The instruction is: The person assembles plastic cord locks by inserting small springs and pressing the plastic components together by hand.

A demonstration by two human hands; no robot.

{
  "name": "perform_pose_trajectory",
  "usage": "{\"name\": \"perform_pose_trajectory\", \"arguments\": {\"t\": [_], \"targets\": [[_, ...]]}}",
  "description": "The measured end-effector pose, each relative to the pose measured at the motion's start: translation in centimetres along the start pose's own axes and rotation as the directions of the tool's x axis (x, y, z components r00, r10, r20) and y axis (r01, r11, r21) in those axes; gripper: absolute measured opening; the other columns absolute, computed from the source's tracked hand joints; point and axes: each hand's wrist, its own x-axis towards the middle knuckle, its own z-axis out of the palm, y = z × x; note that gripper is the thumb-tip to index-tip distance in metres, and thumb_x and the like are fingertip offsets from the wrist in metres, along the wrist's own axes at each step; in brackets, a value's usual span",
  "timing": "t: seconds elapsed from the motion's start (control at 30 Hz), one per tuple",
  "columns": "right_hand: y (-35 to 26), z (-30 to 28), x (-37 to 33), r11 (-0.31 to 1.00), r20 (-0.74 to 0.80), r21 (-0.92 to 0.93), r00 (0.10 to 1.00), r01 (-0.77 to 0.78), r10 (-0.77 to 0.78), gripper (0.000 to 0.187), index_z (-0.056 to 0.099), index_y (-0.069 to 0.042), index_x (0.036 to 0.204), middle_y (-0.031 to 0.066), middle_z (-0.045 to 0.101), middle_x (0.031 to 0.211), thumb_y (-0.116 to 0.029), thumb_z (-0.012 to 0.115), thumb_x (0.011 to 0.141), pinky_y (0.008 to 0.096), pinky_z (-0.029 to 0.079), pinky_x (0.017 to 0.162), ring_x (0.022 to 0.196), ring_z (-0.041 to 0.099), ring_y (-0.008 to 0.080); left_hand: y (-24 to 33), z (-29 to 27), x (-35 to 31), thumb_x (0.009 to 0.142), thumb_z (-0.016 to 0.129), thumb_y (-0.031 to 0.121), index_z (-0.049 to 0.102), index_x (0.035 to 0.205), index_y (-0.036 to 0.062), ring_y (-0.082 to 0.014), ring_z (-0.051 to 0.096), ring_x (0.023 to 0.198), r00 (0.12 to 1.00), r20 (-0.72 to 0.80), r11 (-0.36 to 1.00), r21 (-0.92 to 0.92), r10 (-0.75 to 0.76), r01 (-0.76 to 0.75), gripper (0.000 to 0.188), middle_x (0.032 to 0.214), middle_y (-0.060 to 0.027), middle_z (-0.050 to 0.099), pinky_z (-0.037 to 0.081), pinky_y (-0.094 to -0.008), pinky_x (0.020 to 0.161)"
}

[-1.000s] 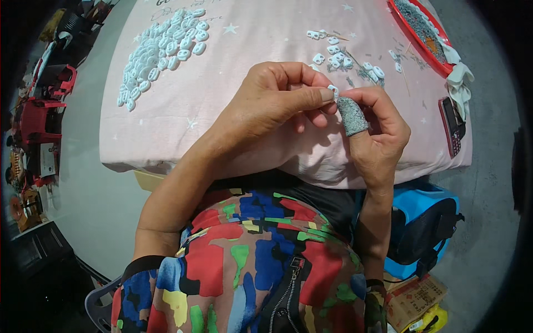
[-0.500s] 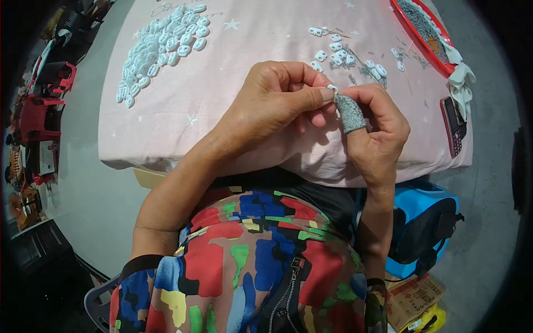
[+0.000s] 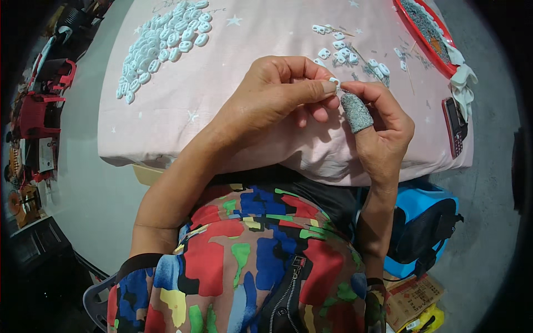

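Observation:
My left hand (image 3: pixel 266 102) pinches a small white plastic piece (image 3: pixel 334 81) between thumb and fingertips. My right hand (image 3: pixel 386 130) is close beside it, its forefinger and thumb pinching a tiny dark metal piece (image 3: pixel 344 90) that looks like a small spring and meets the white one. A grey fabric finger cover (image 3: pixel 357 112) sits over my right thumb. Just beyond my hands lie several loose white plastic pieces (image 3: pixel 323 54) with holes, among scattered tiny grey metal bits (image 3: pixel 371 71). A large heap of oval white pieces (image 3: pixel 166 39) spreads over the table's far left.
A pink star-patterned cloth (image 3: pixel 166 122) covers the table. At the far right stands a red tray (image 3: pixel 401 16) of small grey parts, with a white cloth (image 3: pixel 462 83) by its rim. A red-edged phone (image 3: pixel 454 126) lies near the right edge. A blue-and-black bag (image 3: pixel 413 238) stands below.
Both hands have shifted slightly right. My right thumb and forefinger have drawn a little away from the white piece, and the tiny dark metal piece now shows between them.

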Motion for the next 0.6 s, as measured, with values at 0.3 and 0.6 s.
{"name": "perform_pose_trajectory", "arguments": {"t": [0.3, 0.6], "targets": [[0.14, 0.10, -0.04, 1.000, -0.041, 0.028, 0.999, -0.008, 0.009, 0.019, 0.070, 0.001, 0.101, 0.0022, 0.062, 0.088, 0.005, 0.067, 0.082, 0.0193, 0.043, 0.065, 0.077, 0.055, 0.0070, 0.03, 0.01, 0.06, 0.092, 0.067, 0.018, 0.064, 0.102, 0.0016, -0.0058, 0.062, 0.067, 1.000, 0.013, 1.000, 0.012, -0.014, 0.013, 0.019, 0.086, -0.0057, 0.069, 0.044, -0.0156, 0.053], [-0.17, 0.17, -0.11, 0.993, -0.037, -0.103, 0.997, 0.057, -0.061, 0.017, 0.068, 0.001, 0.092, 0.0039, 0.062, 0.080, 0.009, 0.063, 0.078, 0.0212, 0.046, 0.060, 0.071, 0.059, 0.0089, -0.38, 0.29, 0.09, 0.092, 0.067, 0.014, 0.065, 0.097, 0.0008, -0.0037, 0.059, 0.064, 0.999, -0.005, 0.998, 0.037, -0.041, 0.042, 0.015, 0.083, -0.0036, 0.068, 0.042, -0.0144, 0.052]]}}
